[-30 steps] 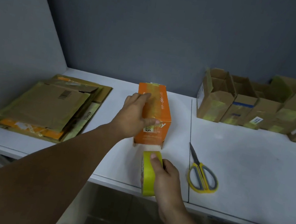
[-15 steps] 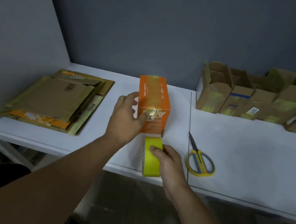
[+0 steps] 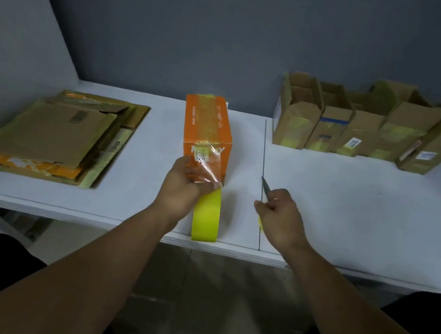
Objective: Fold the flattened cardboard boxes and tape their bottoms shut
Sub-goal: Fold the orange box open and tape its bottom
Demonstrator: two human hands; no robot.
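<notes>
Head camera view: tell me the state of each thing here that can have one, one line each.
Orange box: folded, tape along its top.
Tape strip: stretched from box to roll, uncut.
Tape roll: standing on edge.
Left hand: pinches the tape strip.
Right hand: grips scissors.
Flattened boxes: stacked, unfolded.
Brown boxes: folded, upright, tops open.

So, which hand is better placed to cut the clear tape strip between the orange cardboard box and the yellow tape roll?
Right. The right hand grips the yellow-handled metal scissors; the left hand is busy holding the clear tape strip by the yellow tape roll.
</notes>
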